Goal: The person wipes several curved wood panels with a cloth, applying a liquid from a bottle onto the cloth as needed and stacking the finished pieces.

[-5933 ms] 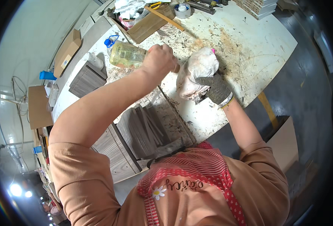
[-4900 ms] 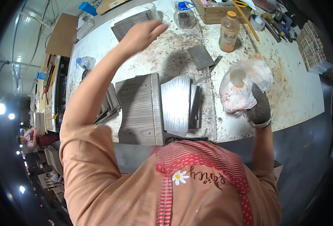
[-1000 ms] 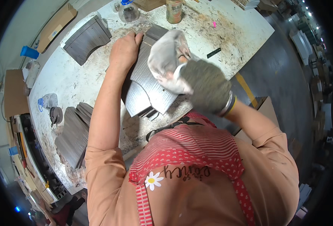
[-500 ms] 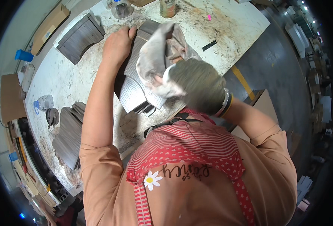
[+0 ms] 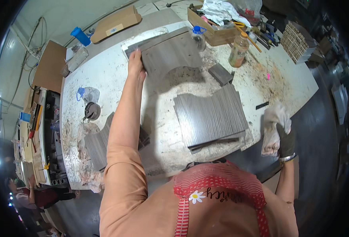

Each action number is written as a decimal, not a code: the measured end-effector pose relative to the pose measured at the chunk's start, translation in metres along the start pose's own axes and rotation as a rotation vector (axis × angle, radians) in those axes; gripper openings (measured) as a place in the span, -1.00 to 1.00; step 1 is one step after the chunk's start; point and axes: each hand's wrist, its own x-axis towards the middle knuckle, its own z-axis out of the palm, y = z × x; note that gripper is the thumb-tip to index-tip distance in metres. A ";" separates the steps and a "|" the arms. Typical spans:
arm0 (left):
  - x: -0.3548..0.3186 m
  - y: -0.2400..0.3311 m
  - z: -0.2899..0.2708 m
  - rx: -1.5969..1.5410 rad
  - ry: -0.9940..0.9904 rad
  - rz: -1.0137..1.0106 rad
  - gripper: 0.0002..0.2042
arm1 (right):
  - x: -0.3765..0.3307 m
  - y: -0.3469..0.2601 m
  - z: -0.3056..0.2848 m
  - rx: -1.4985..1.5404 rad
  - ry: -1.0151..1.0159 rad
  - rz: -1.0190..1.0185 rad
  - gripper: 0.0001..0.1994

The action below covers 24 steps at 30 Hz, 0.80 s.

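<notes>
Workbench (image 5: 103, 79), dusty white, workshop clutter

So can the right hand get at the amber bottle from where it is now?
Probably not without moving in: the right hand hangs off the table's edge clutching a rag, and the amber bottle stands far across the top. Nothing blocks the way, though.

Left hand (image 5: 135, 65) stretched far forward, arm straight; right hand (image 5: 286, 136) (gloved) low, fingers closed
</notes>
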 end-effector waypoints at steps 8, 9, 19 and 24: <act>0.060 -0.032 -0.043 0.159 0.305 0.279 -0.78 | 0.011 0.016 0.013 -0.062 -0.136 0.027 -0.59; 0.065 -0.033 -0.043 0.191 0.324 0.299 -0.77 | 0.013 0.017 0.016 -0.057 -0.111 0.074 -0.57; 0.087 -0.055 -0.027 0.508 0.704 0.352 -0.70 | 0.017 0.037 0.040 0.065 -0.063 0.165 -0.52; 0.076 -0.040 -0.029 0.645 0.894 0.339 -0.51 | 0.022 0.031 0.046 0.172 -0.110 0.180 -0.53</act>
